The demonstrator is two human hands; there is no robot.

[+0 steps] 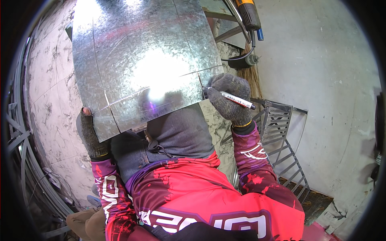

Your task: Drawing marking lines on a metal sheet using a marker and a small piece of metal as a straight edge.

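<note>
The left hand [91, 134] grips the near left corner of the metal sheet [136, 60] before the lap [181, 128], probably for steadiness, while the right hand [229, 96] pinches the marker pen [235, 99] slantwise, its tip beside a dark line [200, 80].

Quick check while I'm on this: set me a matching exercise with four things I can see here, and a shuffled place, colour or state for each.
Things:
1. marker
2. metal sheet
3. left hand
4. power tool

Descriptions:
A. gloved, at the sheet's left edge
B. orange and black, beyond the sheet's right side
C. white-bodied, held in the right hand
D. shiny silver, marked with straight lines

Pairs: 1-C, 2-D, 3-A, 4-B
</note>
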